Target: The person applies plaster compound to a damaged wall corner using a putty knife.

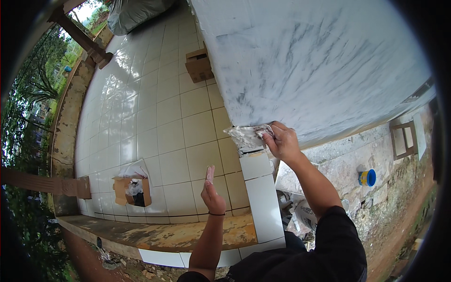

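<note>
My right hand (284,143) is closed around a thin flat piece smeared with white plaster (249,137). This piece lies against the lower corner of the white wall (319,61), where the wall meets a white-tiled ledge (264,197). Its exact kind is hard to tell under the plaster. Grey streaks run across the wall's white coating. My left hand (213,197) is raised over the tiled floor, with its fingers stretched out and whitish residue on the fingertips. Nothing shows in it.
Cardboard boxes stand on the tiled floor (159,122): one (199,66) by the wall, another (133,191) with plastic inside. A grey covered bundle (138,16) lies farther back. Right and below are a blue-and-yellow tub (367,178), a wooden frame (404,139) and a white sack (306,215).
</note>
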`<action>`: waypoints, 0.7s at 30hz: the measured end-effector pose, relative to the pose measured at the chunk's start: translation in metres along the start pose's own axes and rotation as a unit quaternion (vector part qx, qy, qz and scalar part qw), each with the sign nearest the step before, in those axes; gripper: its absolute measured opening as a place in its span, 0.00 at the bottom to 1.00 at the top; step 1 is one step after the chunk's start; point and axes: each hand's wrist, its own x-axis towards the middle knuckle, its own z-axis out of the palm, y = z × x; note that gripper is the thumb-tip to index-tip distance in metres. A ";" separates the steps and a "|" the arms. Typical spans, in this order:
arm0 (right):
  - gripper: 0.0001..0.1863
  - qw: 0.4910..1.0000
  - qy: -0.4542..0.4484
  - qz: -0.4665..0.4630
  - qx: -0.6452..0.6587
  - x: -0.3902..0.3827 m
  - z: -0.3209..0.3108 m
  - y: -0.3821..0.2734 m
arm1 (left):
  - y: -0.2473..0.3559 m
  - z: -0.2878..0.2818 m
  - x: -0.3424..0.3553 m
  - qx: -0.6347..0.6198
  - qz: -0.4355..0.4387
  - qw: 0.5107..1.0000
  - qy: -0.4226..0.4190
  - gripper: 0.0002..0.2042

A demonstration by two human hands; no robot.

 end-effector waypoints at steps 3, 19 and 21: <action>0.09 0.999 0.020 0.023 -0.009 -0.006 0.005 -0.005 | 0.000 -0.003 -0.004 0.003 -0.008 1.000 0.010 0.22; 0.14 0.988 0.111 0.112 -0.002 -0.021 0.013 -0.027 | 0.023 0.001 0.029 -0.032 -0.007 0.999 -0.015 0.22; 0.15 0.986 0.121 0.113 -0.003 -0.022 0.014 -0.028 | 0.028 0.011 0.047 -0.041 -0.001 0.999 -0.034 0.22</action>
